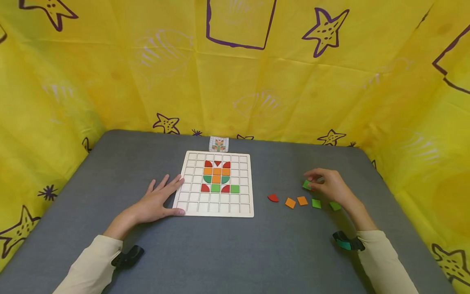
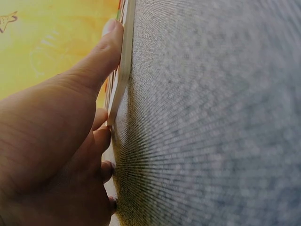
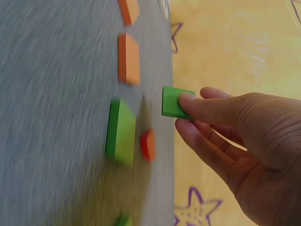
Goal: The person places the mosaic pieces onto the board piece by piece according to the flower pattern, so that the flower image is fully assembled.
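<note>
In the head view, my right hand (image 1: 330, 185) pinches a light green square tile (image 3: 176, 102) between thumb and fingers, raised off the table in the right wrist view. My left hand (image 1: 156, 204) lies spread at the left edge of a pale wooden grid board (image 1: 213, 208). Its thumb (image 2: 110, 44) rests on the board's near left corner and its fingertips reach the left rim. Red, orange and green pieces form a pattern on the board, with a light green square (image 1: 235, 189) at the lower right of that pattern.
Right of the board lie a red curved piece (image 1: 273, 198), orange squares (image 1: 290, 203) and green squares (image 1: 316, 203). The right wrist view has a red piece (image 3: 148, 145) beyond a green tile. A small pattern card (image 1: 218, 144) sits behind the board. Yellow cloth (image 1: 235, 73) hangs behind the table.
</note>
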Demonstrator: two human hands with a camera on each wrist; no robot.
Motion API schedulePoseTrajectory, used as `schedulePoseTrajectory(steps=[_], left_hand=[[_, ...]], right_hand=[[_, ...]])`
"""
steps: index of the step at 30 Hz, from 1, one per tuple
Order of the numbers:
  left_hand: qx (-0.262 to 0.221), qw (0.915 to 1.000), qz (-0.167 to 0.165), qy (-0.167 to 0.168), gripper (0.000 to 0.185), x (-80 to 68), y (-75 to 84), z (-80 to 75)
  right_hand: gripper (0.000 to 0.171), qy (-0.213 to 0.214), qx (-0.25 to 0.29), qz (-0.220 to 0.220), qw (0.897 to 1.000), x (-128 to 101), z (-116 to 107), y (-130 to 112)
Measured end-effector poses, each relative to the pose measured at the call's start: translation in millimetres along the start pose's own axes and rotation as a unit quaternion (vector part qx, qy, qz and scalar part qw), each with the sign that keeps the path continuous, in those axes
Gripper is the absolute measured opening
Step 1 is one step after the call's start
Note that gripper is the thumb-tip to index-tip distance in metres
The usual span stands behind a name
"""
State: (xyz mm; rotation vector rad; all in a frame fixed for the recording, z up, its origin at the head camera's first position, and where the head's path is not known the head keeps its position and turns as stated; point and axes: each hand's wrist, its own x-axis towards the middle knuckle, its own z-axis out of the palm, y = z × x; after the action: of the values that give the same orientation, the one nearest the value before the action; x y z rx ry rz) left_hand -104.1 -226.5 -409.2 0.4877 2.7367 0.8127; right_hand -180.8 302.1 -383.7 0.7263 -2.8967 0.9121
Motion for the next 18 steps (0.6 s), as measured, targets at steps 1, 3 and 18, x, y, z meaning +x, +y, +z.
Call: schedulePoseTrajectory(steps=[1,3,18], left_hand=[[0.000,1.0000,0.000,-0.001,0.102,0.0,-0.2,0.2],[-0.003,1.0000,0.000,-0.002,0.102,0.1,-0.3,0.7],[-0.003,1.0000,-0.001,-0.001,0.102,1.1,-0.9,0.5]], right_hand=[[0.027,-0.003,0.007,-0.003,1.000,3,2,-3],[0.027,-0.009,0.015,-0.007,1.000,10,7,-8],[0.027,-0.026,0.029,-0.056,0.998,39,34,-33]])
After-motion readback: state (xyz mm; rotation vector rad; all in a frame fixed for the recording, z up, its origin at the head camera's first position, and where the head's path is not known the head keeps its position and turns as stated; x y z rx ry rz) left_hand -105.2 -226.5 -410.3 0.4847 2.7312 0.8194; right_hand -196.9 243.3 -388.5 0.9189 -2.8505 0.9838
